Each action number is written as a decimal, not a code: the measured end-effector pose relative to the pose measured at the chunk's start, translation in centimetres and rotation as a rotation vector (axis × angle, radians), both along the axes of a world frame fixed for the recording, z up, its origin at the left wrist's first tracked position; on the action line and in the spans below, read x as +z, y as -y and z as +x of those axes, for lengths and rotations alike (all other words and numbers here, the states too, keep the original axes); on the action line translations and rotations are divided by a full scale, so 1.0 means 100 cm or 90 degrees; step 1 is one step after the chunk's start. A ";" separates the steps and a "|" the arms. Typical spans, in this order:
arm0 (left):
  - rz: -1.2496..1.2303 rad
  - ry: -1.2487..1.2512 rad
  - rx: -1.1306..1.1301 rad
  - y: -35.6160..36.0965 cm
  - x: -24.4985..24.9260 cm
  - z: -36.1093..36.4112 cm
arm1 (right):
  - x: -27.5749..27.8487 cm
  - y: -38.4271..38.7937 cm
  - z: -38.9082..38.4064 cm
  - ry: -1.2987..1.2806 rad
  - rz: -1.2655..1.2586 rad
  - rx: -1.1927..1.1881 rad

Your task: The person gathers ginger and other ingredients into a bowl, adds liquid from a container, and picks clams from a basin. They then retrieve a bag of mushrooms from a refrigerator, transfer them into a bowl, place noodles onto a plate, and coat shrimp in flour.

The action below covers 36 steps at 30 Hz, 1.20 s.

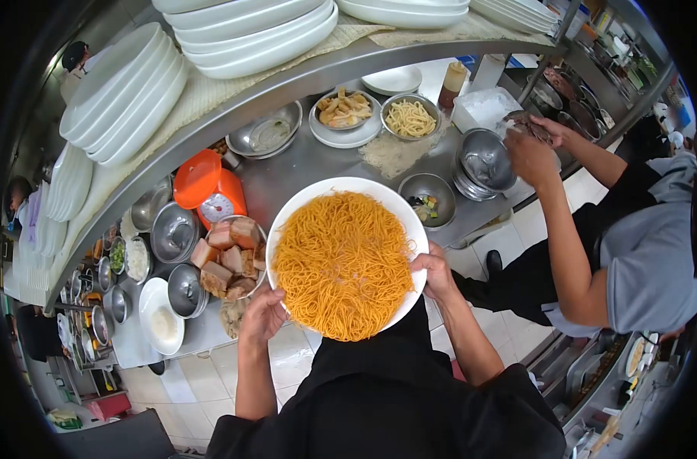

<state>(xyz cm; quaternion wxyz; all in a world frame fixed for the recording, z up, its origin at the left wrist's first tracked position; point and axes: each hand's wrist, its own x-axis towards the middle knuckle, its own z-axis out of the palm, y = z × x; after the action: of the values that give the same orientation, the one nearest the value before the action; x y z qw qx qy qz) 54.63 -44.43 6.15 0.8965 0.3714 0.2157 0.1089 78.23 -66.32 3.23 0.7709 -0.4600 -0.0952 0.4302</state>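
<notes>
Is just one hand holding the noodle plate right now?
No, the left hand and the right hand each grip the rim of the white plate heaped with noodles.

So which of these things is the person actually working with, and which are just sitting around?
In use: white plate of orange noodles, held at its rim by the left hand and right hand.
Lying about: orange scale, meat chunks, pale noodles, stacked plates on the shelf, nested steel bowls.

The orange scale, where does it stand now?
In the head view, the orange scale stands on the counter, left of the noodle plate, behind the bowl of meat chunks.
</notes>
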 end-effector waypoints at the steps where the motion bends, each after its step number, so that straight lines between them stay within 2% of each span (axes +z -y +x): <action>1: -0.016 0.005 0.013 0.003 0.000 0.001 | -0.006 -0.004 0.005 -0.001 -0.002 0.020; 3: -0.077 0.001 0.086 0.013 0.001 0.005 | -0.007 -0.013 0.014 -0.022 0.005 0.049; 7: -0.141 0.057 0.088 0.016 -0.009 0.003 | -0.011 -0.029 0.037 -0.007 -0.024 0.119; 10: -0.059 0.020 0.143 0.028 -0.011 0.016 | -0.018 -0.044 0.061 0.013 -0.064 0.177; 12: -0.036 0.030 0.128 0.024 -0.025 0.018 | -0.019 -0.057 0.080 0.024 -0.051 0.174; 14: 0.008 0.023 0.207 0.026 -0.026 0.036 | -0.015 -0.070 0.107 0.170 -0.122 0.248; 15: -0.030 0.016 0.269 0.030 -0.010 0.055 | 0.000 -0.077 0.122 0.249 -0.157 0.280; 16: -0.025 0.014 0.260 0.030 -0.009 0.066 | 0.022 -0.083 0.136 0.247 -0.154 0.270; 18: -0.014 0.045 0.307 0.024 -0.008 0.088 | 0.061 -0.097 0.174 0.082 -0.173 0.292; 20: 0.006 0.043 0.266 0.012 -0.005 0.103 | 0.045 -0.139 0.242 0.174 -0.177 0.117; 21: 0.001 0.037 0.282 0.009 -0.002 0.112 | 0.052 -0.154 0.289 0.447 -0.299 0.045; 22: -0.002 0.032 0.299 0.006 0.001 0.121 | 0.036 -0.180 0.330 0.439 -0.328 -0.094; 23: 0.029 0.012 0.303 0.003 0.003 0.131 | -0.028 -0.218 0.389 0.871 -0.307 -0.356; 24: 0.032 0.004 0.303 0.001 0.006 0.141 | -0.037 -0.231 0.423 0.852 -0.433 -0.366; 26: -0.022 -0.011 0.307 -0.009 0.001 0.151 | -0.039 -0.242 0.454 0.782 -0.610 -0.253; 28: -0.018 -0.031 0.324 -0.010 -0.003 0.158 | -0.045 -0.239 0.469 0.762 -0.690 -0.178; 36: 0.018 -0.047 0.398 -0.003 -0.002 0.173 | -0.061 -0.194 0.480 0.816 -0.790 -0.062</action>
<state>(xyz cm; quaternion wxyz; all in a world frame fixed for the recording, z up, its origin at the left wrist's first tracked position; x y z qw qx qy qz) 71.90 -44.15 5.96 0.8060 0.3031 0.3505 0.3684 126.19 -46.95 -2.87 0.1990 -0.9501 -0.2381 0.0310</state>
